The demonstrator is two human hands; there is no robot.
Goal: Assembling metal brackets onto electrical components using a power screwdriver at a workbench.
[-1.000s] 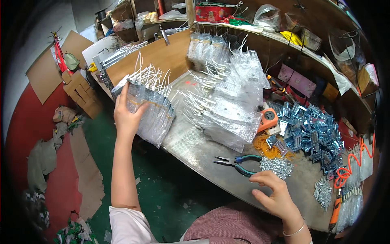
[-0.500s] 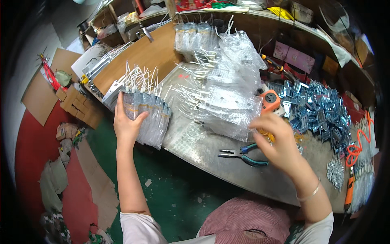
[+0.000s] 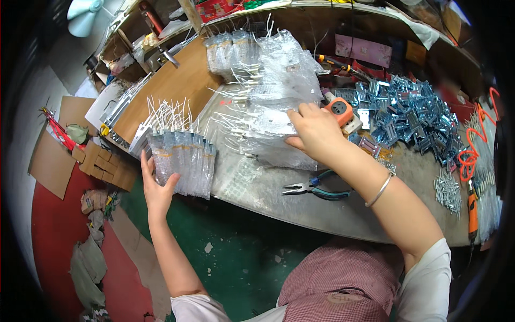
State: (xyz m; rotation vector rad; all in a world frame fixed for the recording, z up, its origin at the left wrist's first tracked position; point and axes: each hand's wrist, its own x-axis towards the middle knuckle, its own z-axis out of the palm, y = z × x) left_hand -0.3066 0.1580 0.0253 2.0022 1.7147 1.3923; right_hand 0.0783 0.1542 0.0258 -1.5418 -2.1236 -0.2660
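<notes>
My left hand (image 3: pixel 158 190) is at the lower left edge of a standing row of clear bubble-wrap bags (image 3: pixel 185 166), thumb and fingers spread apart against it. White wires stick up from the tops of these bags, which have orange bands. My right hand (image 3: pixel 316 129) lies over the right end of a larger pile of bubble-wrap bags (image 3: pixel 268 145). Its thumb and fingers curl onto a top bag; the exact grip is partly hidden by the hand. White wires from that pile point left. Pliers (image 3: pixel 316 189) with blue-black handles lie on the metal table in front.
An orange and white power socket (image 3: pixel 340 110) stands right of the pile. Behind it are a heap of bluish metal brackets (image 3: pixel 413 121) and loose screws (image 3: pixel 447 193). An orange-handled tool (image 3: pixel 472 212) with a coiled cord hangs at the right edge. A wooden board (image 3: pixel 161 96) stands behind left.
My right hand has come left and forward from above the table onto the bag pile. My left hand has slid slightly down the row's edge. The view has shifted a little.
</notes>
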